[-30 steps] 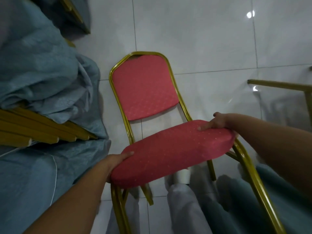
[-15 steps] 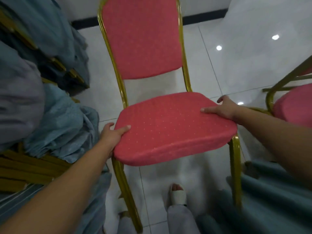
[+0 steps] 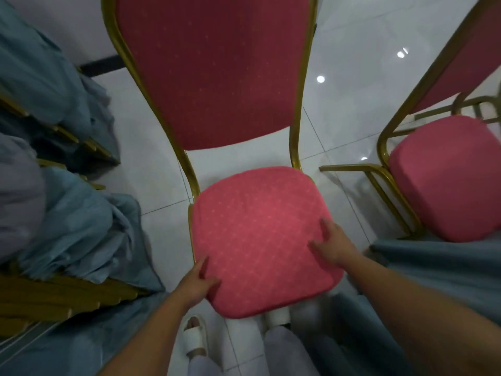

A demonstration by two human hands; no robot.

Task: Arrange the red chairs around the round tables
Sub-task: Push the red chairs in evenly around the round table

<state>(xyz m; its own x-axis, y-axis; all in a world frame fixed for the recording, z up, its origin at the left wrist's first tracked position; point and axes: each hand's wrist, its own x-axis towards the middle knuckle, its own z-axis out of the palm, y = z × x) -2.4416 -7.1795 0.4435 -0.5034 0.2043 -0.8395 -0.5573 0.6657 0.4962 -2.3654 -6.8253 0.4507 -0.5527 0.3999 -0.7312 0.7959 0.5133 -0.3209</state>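
A red chair with a gold metal frame stands upright right in front of me, its tall backrest facing me. My left hand grips the seat's near left corner, thumb on top of the cushion. My right hand lies on the seat's near right side with its fingers spread over the fabric. The chair's legs are hidden under the seat. A second red chair stands to the right, its seat turned toward the first one.
Stacked gold-framed chairs draped in blue-grey cloth crowd the left side. More blue-grey cloth hangs at the right, below the second chair. White glossy floor tiles lie beyond. My white sandal shows below the seat.
The chair went from tilted back and lifted to upright and closer to me. My hands slid from the seat's sides to its near corners. The second red chair came further into view.
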